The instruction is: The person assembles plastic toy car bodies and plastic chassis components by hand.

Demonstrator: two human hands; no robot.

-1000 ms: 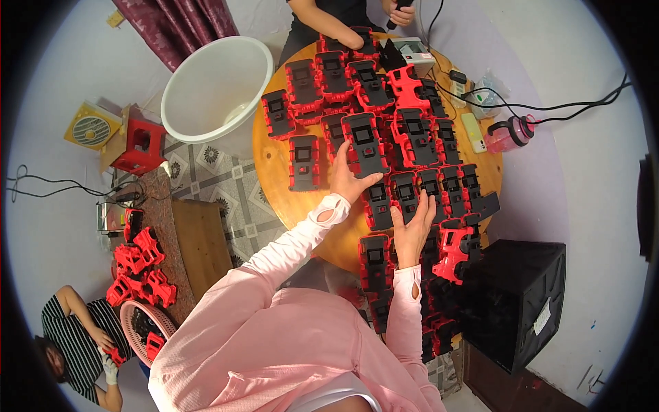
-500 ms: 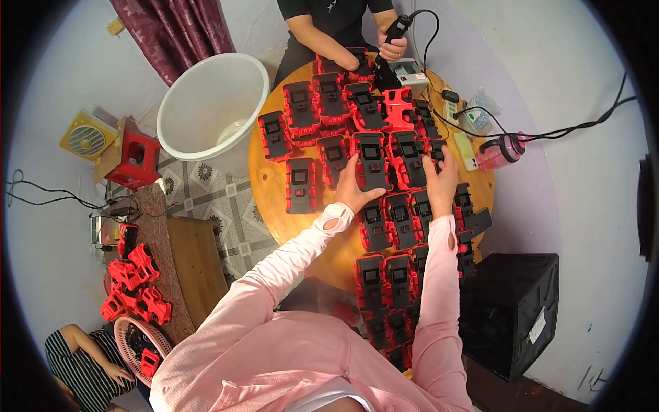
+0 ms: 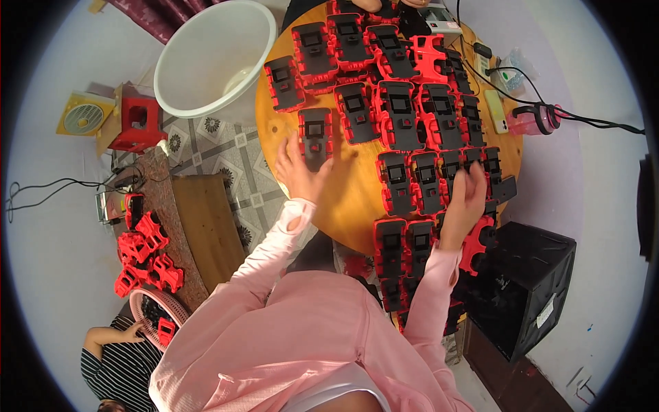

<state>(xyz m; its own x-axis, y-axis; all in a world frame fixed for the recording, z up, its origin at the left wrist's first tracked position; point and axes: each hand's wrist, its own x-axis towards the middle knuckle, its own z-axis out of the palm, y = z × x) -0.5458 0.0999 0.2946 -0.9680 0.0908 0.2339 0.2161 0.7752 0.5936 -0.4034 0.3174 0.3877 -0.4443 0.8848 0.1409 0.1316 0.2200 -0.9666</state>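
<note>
Red-and-black plastic toy-car-like bodies cover much of the round wooden table (image 3: 350,199), some stacked. My left hand (image 3: 302,177) is open, fingers and thumb spread at the near end of a single red-and-black body (image 3: 316,134) on the table's left part. Whether the fingertips touch it, I cannot tell. Over the rows at the right, my right hand (image 3: 468,199) has its fingers loosely bent and apart, close to a black-topped body (image 3: 449,163). No held thing shows in it. A red body (image 3: 475,248) lies tilted beside my right wrist.
A large white tub (image 3: 216,58) stands beyond the table's left edge. At the right are a pink bottle (image 3: 528,120), cables and a black crate (image 3: 525,285). Another person's hands show at the far edge. A person in stripes sits lower left by a pink basket (image 3: 182,312).
My left hand has left the middle body and moved left to the single one. My right hand has come nearer over the right rows. The view has shifted, cutting off most of the far person.
</note>
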